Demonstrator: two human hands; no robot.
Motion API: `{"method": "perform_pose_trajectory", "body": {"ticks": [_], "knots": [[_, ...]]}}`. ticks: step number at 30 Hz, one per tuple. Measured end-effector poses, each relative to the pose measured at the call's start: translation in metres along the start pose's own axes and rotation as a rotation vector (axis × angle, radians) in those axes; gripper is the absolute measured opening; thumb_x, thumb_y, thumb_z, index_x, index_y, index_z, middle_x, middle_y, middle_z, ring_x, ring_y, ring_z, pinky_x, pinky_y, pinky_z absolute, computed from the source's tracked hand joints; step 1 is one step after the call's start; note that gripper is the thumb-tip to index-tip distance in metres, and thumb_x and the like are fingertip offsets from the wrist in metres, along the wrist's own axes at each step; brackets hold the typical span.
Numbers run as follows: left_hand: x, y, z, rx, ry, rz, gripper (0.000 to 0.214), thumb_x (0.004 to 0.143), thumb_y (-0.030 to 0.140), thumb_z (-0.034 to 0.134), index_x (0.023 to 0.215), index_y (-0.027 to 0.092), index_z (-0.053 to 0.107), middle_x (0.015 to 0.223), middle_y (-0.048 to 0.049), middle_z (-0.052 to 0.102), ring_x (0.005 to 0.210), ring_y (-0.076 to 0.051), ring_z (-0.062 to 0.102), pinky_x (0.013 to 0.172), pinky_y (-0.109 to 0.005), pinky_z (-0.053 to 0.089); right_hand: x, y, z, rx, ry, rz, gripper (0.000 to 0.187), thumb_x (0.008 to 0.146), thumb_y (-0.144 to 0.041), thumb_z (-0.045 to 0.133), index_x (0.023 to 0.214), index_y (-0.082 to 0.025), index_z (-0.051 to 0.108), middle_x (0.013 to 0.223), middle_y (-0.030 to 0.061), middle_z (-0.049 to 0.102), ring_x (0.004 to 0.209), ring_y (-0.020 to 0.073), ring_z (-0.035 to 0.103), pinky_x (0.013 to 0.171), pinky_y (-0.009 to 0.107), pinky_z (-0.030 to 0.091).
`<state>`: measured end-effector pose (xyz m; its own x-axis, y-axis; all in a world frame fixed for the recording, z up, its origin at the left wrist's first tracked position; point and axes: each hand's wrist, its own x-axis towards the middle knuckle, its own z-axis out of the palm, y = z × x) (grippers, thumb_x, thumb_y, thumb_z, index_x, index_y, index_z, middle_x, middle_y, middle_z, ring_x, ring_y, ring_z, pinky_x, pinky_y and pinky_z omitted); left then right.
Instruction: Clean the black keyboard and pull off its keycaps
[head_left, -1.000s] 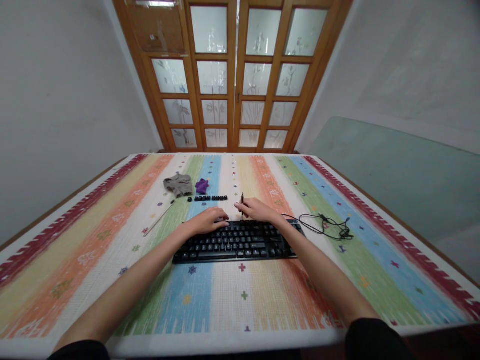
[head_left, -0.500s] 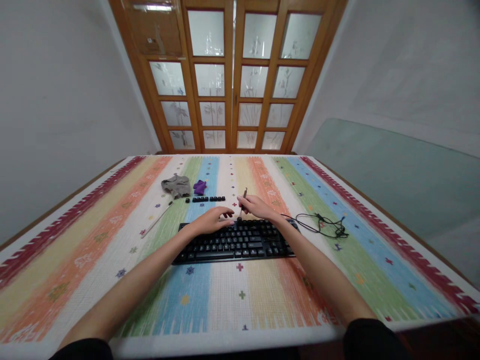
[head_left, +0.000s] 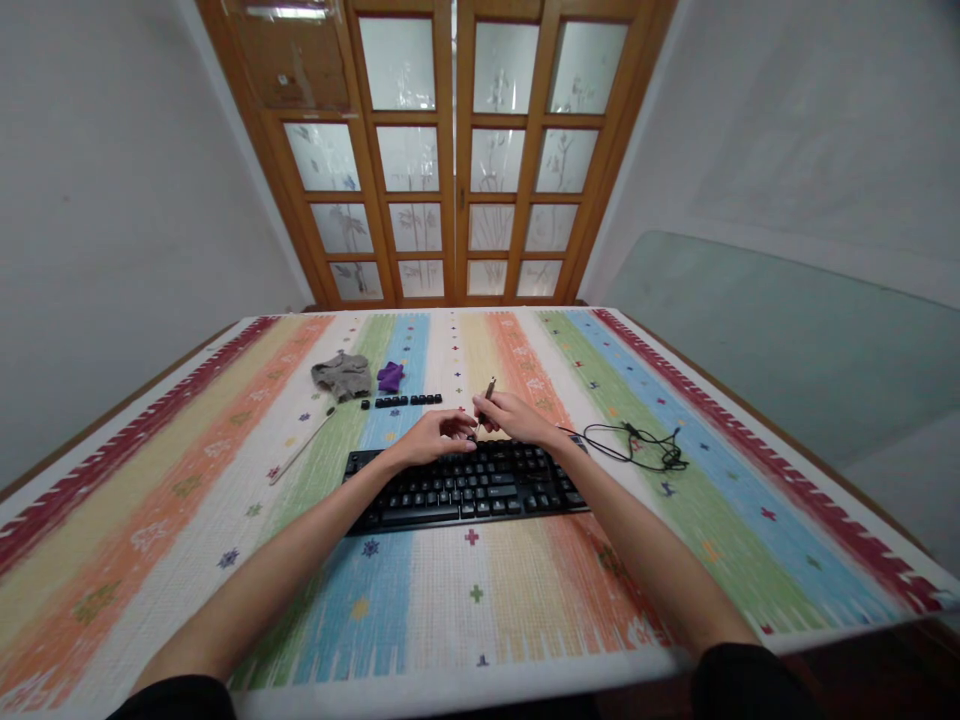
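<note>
A black keyboard (head_left: pixel 465 485) lies on the striped tablecloth (head_left: pixel 675 520) in front of me. My right hand (head_left: pixel 514 418) is closed round a thin dark tool (head_left: pixel 488 391) that points up and away, its lower tip over the keyboard's top row. My left hand (head_left: pixel 435 438) rests on the keyboard's upper edge, with its fingertips pinched together right beside the tool's tip. A row of loose black keycaps (head_left: pixel 403 401) sits just beyond the keyboard.
A grey cloth (head_left: pixel 342 375) and a purple cloth (head_left: pixel 390 376) lie at the back left. A thin stick (head_left: pixel 301 447) lies left of the keyboard. The coiled black cable (head_left: pixel 634 446) trails off to the right. Wooden glazed doors (head_left: pixel 450 150) stand behind the table.
My right hand tilted the tool from upright to slanting and brought it down to the top row. My left hand slid right to meet it. The view shifted slightly.
</note>
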<state>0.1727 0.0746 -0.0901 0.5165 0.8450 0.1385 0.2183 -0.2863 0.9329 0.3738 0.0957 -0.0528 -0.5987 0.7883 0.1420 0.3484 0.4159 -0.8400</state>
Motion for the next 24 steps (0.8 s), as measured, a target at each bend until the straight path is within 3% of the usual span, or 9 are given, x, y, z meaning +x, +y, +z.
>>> {"method": "perform_pose_trajectory", "body": {"ticks": [6,13,19,24], "knots": [[0.005,0.004,-0.003,0.213,-0.009,0.007,0.025,0.074,0.036,0.074,0.086,0.014,0.073,0.078,-0.0043,0.072,0.071,-0.015,0.062,0.070,-0.028,0.049,-0.002,0.004,-0.002,-0.112,0.053,-0.012,0.056,0.093,-0.063,0.036,0.075,-0.015,0.057,0.065,0.0032,0.060,0.063,0.0144,0.055,0.065,0.027,0.042],[0.014,0.011,-0.009,0.232,-0.015,0.026,0.029,0.073,0.040,0.074,0.084,0.013,0.072,0.074,-0.0037,0.071,0.069,-0.015,0.062,0.069,-0.027,0.048,-0.001,0.014,-0.003,-0.078,0.141,0.010,0.059,0.091,-0.067,0.034,0.076,-0.015,0.057,0.064,0.0026,0.059,0.061,0.0137,0.054,0.061,0.026,0.041],[0.028,0.003,-0.015,0.158,0.010,0.055,0.037,0.071,0.044,0.075,0.087,0.011,0.071,0.078,-0.0054,0.070,0.070,-0.014,0.060,0.069,-0.027,0.048,0.000,0.024,-0.004,0.092,0.251,0.086,0.066,0.084,-0.077,0.035,0.080,-0.015,0.057,0.063,0.0030,0.059,0.058,0.0139,0.055,0.057,0.026,0.043],[0.036,-0.006,-0.025,0.211,0.059,0.104,0.038,0.075,0.042,0.072,0.098,0.012,0.070,0.086,-0.0067,0.072,0.076,-0.015,0.063,0.075,-0.029,0.051,-0.005,0.030,-0.007,0.107,0.345,0.100,0.069,0.081,-0.080,0.036,0.078,-0.015,0.057,0.061,0.0038,0.060,0.056,0.0144,0.056,0.057,0.027,0.044]]}}
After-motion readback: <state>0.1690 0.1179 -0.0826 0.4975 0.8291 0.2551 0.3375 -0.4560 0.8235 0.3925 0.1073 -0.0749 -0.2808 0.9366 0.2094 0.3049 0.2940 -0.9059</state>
